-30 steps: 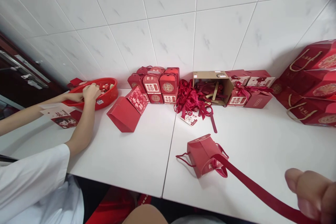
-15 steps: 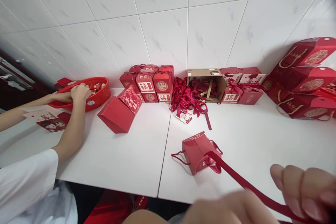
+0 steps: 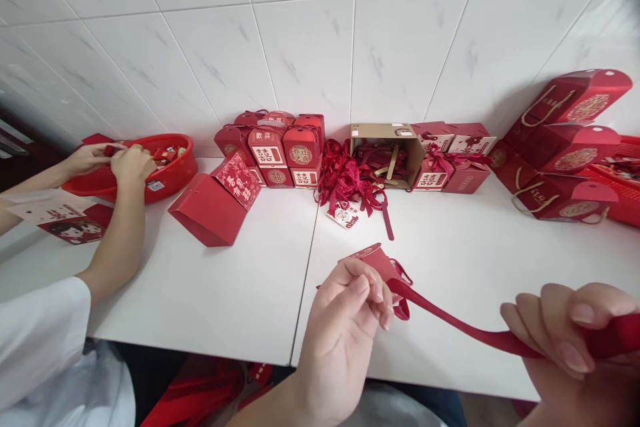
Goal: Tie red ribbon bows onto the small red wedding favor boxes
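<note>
My right hand (image 3: pixel 570 333) is closed around a dark red ribbon (image 3: pixel 460 325) at the lower right. The ribbon stretches leftward to a small red gift box (image 3: pixel 375 257) with cord handles, which lies tilted on the table. Loosely curled, with thumb and fingertips close together, my left hand (image 3: pixel 345 327) is in front of that box and hides much of it. Nothing shows in its palm. A ribbon loop (image 3: pixel 401 309) hangs at the box's right side.
Behind lie a heap of ribbons (image 3: pixel 345 177), an open carton (image 3: pixel 420 160) and stacked red boxes (image 3: pixel 277 175). A larger red box (image 3: pixel 207 210) stands left. Another person's hands (image 3: pixel 133 163) work at a red basin (image 3: pixel 173 180). Handled gift boxes (image 3: pixel 565 197) are stacked right.
My left hand has risen into view in front of the small box. My right hand has moved slightly left and up, still gripping the ribbon. The other person's hands have shifted at the basin.
</note>
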Demonstrator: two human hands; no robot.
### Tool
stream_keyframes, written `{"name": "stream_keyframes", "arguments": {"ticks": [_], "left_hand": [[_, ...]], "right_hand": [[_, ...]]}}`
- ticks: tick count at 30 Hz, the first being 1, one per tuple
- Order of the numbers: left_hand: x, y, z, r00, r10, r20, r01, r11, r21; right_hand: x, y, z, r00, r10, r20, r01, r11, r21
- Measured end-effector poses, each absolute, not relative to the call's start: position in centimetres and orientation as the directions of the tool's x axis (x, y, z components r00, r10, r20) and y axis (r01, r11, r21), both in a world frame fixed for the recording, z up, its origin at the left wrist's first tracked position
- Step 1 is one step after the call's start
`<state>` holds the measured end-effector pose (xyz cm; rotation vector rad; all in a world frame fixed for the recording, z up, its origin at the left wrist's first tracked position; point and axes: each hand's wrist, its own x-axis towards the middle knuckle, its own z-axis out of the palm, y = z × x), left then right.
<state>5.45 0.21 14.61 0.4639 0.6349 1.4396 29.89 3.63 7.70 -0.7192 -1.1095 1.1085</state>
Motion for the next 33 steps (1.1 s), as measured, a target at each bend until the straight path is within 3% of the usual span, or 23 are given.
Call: {"name": "stream_keyframes", "arguments": {"ticks": [4,7,9,13,15,17,22,26,33], "left_hand": [[5.1,0.4,14.1,0.013,0.992,-0.129,-0.773,0.092,0.627],[4.1,0.9,13.1,-0.072,0.99,-0.125,-0.711,0.037,0.702],[3.3,1.5,11.7,-0.199,0.972,-0.123,-0.616,-0.026,0.788],[1.9,3.4,8.1,-0.468,0.884,0.003,-0.191,-0.104,0.976],[1.5,4.2,6.4,-0.493,0.861,0.122,0.059,-0.107,0.993],[1.3,4.8,5.3,-0.452,0.87,0.197,0.192,-0.121,0.974],[1.2,4.9,4.5,-0.272,0.921,0.278,0.28,-0.201,0.939],[1.1,4.5,4.2,-0.308,0.881,0.359,0.35,-0.246,0.904],[1.5,3.7,4.2,-0.379,0.903,0.205,0.198,-0.137,0.971]], "right_hand": [[26.3,2.3,10.0,0.082,0.924,0.373,-0.421,0.371,-0.827],[23.7,1.6,11.9,0.129,0.964,0.233,-0.35,0.264,-0.899],[22.7,2.0,12.4,0.065,0.983,0.169,-0.244,0.18,-0.953],[21.2,3.7,11.1,-0.079,0.984,0.158,0.016,0.159,-0.987],[20.3,4.4,9.9,-0.089,0.987,0.133,0.105,0.142,-0.984],[19.2,4.9,8.9,-0.088,0.991,0.106,0.149,0.118,-0.982],[17.6,5.3,7.8,-0.092,0.992,0.08,0.168,0.095,-0.981],[17.7,5.5,7.5,-0.112,0.992,0.061,0.163,0.079,-0.983],[17.7,5.8,7.3,-0.144,0.988,0.061,0.225,0.092,-0.97]]}}
